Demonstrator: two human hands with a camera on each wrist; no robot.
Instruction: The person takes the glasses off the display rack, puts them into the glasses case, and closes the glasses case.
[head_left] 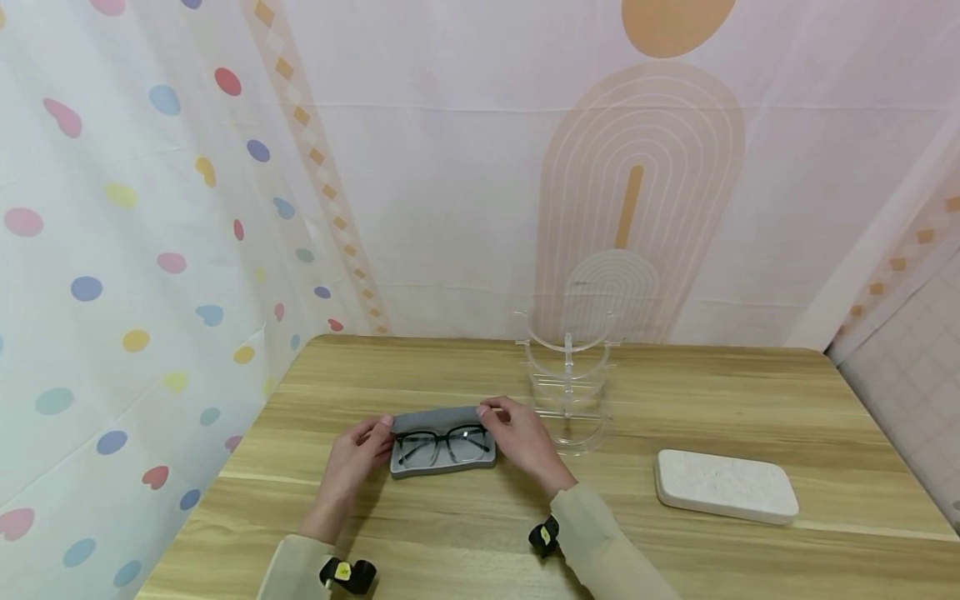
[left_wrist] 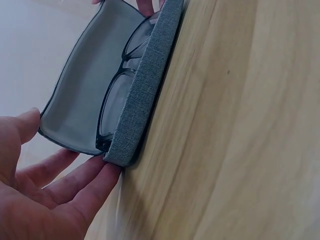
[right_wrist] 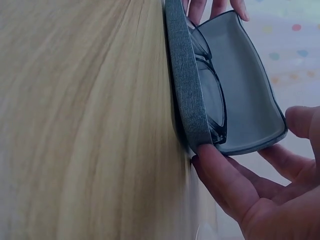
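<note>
A grey glasses case point(head_left: 442, 472) sits on the table with its lid point(left_wrist: 80, 95) raised. Inside lie black-framed eyeglasses point(head_left: 444, 446), lenses toward the lid. My left hand point(head_left: 356, 458) holds the case's left end, thumb on the lid's corner and fingers against the end of the base. At the other end, my right hand point(head_left: 525, 437) grips in the same way, its thumb on the lid's edge and its fingers point(right_wrist: 225, 175) at the base corner. In the right wrist view the case's textured outer wall point(right_wrist: 187, 75) and smooth grey lining show.
A clear plastic rack point(head_left: 570, 392) with curved arms stands just behind my right hand. Farther right lies a closed whitish case point(head_left: 726, 486). The wooden table point(head_left: 465, 550) backs onto patterned curtains point(head_left: 435, 208). Black straps point(head_left: 348, 575) circle both wrists.
</note>
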